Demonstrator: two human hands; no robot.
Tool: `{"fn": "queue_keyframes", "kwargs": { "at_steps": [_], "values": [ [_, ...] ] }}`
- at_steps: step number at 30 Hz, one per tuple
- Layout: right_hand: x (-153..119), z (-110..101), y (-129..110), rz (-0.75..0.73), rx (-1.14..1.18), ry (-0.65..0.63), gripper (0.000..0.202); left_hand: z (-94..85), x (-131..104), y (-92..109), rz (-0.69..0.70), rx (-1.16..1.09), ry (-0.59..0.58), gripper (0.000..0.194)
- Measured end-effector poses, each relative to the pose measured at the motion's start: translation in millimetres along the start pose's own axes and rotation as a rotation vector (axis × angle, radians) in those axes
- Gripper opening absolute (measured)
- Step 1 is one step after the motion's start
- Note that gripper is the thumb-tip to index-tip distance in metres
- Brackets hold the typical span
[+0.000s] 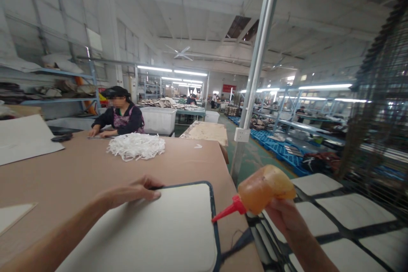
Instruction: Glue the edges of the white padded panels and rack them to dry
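A white panel (165,229) with rounded corners and a dark edge strip (213,204) lies before me on the brown table, its near part cut off by the frame. My left hand (143,189) grips its far edge, thumb on the white face and fingers partly hidden over the rim. In my right hand (283,210) is a squeeze bottle (264,189) of amber liquid, tilted down to the left. The tip of its red nozzle (228,211) meets the dark strip along the panel's right side. A loose dark strip end (239,242) trails off at the lower right.
A heap of white strips (136,146) sits on the table (191,165), with a co-worker (119,112) behind it. White sheets (25,138) lie at left. A metal post (255,63) rises past the table's right edge, and several pale panels (355,210) rest on a dark rack at right.
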State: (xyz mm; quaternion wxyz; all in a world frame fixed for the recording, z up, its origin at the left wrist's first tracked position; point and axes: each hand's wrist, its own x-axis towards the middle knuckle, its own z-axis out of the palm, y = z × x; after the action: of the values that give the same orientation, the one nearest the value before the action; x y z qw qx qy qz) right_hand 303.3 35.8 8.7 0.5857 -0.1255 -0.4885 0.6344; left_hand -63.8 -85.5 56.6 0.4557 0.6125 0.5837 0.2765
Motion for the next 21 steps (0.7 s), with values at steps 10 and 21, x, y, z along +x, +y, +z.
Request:
{"fn": "queue_keyframes", "kwargs": {
  "at_steps": [10, 21],
  "values": [
    [-4, 15, -6, -0.017, -0.037, 0.084, 0.034, -3.1, 6, -8, -0.026, -0.085, -0.051, 0.036],
    [-7, 18, -5, 0.022, -0.080, 0.098, 0.043, -5.2, 2, -7, -0.036, -0.081, -0.076, 0.038]
  ]
}}
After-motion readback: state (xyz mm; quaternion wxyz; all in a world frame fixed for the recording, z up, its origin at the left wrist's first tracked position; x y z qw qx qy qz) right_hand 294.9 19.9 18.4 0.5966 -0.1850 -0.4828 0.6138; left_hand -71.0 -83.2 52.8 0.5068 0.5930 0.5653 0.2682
